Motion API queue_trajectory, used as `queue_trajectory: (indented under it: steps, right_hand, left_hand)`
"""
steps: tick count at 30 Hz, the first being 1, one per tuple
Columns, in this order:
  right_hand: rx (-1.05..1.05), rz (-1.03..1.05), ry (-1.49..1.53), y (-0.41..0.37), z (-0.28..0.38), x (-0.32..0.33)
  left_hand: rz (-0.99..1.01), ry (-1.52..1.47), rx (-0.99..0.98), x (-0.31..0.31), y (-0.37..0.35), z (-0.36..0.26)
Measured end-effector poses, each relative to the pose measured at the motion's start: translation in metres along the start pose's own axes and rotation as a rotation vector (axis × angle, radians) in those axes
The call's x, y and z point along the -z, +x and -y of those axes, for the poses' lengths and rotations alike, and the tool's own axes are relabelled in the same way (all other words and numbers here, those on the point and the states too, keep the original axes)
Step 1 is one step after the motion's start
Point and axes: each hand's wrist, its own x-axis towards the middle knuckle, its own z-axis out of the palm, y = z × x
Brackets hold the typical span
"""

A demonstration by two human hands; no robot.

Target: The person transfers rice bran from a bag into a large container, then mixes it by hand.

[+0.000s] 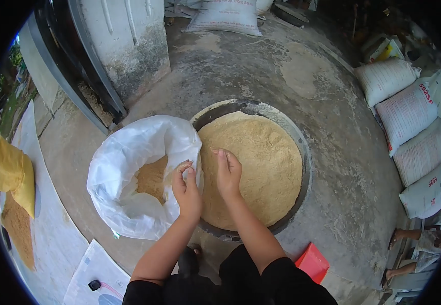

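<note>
A round dark-rimmed basin (307, 178) is filled with pale yellow meal (261, 178). Touching its left side stands a white plastic sack (109, 178) with its mouth rolled wide, browner meal (152, 178) showing inside. My left hand (186, 193) is over the sack's right edge, fingers bent with the thumb against them and meal stuck to the fingertips. Above the left part of the basin my right hand (229, 173) is curled, thumb up, with meal on a fingertip. What lies inside either hand is hidden.
A red plastic scoop-like piece (313, 263) lies front right. Filled white sacks (407, 117) line the right side, near another person's legs (405, 236). One more sack (224, 16) is at the back. A yellow sack (14, 175) stands left; a white pillar (126, 46) rises behind.
</note>
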Motion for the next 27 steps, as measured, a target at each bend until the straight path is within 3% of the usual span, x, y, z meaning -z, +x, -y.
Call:
queue_trajectory:
  steps: [2, 3, 5, 8, 10, 14, 15, 16, 17, 19, 20, 22, 25, 27]
  right_hand:
    - [0.077, -0.206, -0.066, 0.018, -0.015, 0.045]
    - [0.083, -0.236, -0.081, 0.026, -0.023, 0.068]
    - [0.170, -0.388, -0.316, 0.038, -0.038, 0.113]
    - [0.099, -0.476, -0.494, 0.041, -0.054, 0.162]
    - [0.057, -0.453, -0.566, 0.034, -0.075, 0.177]
    - [0.005, -0.452, -0.610, 0.017, -0.110, 0.155]
    - [-0.006, -0.463, -0.610, 0.015, -0.114, 0.145]
    - [-0.135, -0.456, -0.426, 0.013, -0.115, 0.133]
    - [-0.258, -0.444, -0.237, 0.012, -0.114, 0.122]
    - [-0.307, -0.462, -0.074, 0.010, -0.107, 0.103]
    - [-0.349, -0.473, 0.084, 0.011, -0.102, 0.096]
    - [-0.383, -0.525, 0.156, 0.012, -0.093, 0.087]
    - [-0.425, -0.593, 0.311, 0.016, -0.087, 0.076]
    - [-0.450, -0.637, 0.338, 0.017, -0.067, 0.066]
  left_hand:
    - [0.193, -0.045, -0.156, -0.029, -0.014, 0.012]
    - [0.267, 0.024, -0.141, -0.043, -0.017, 0.011]
    - [0.295, 0.097, -0.182, -0.074, -0.011, 0.027]
    - [0.333, 0.226, -0.229, -0.110, 0.004, 0.080]
    - [0.342, 0.426, -0.281, -0.125, 0.010, 0.110]
    - [0.313, 0.482, -0.242, -0.144, -0.001, 0.146]
    - [0.295, 0.322, -0.150, -0.150, -0.006, 0.147]
    - [0.274, 0.167, -0.058, -0.154, -0.011, 0.146]
    - [0.283, 0.175, -0.059, -0.157, -0.014, 0.143]
    - [0.184, -0.022, 0.131, -0.163, -0.017, 0.132]
    - [0.179, -0.016, 0.128, -0.164, -0.017, 0.132]
    - [0.102, -0.202, 0.469, -0.162, -0.015, 0.132]
    - [0.014, -0.384, 0.619, -0.154, -0.007, 0.122]
    - [0.009, -0.454, 0.611, -0.146, -0.002, 0.104]
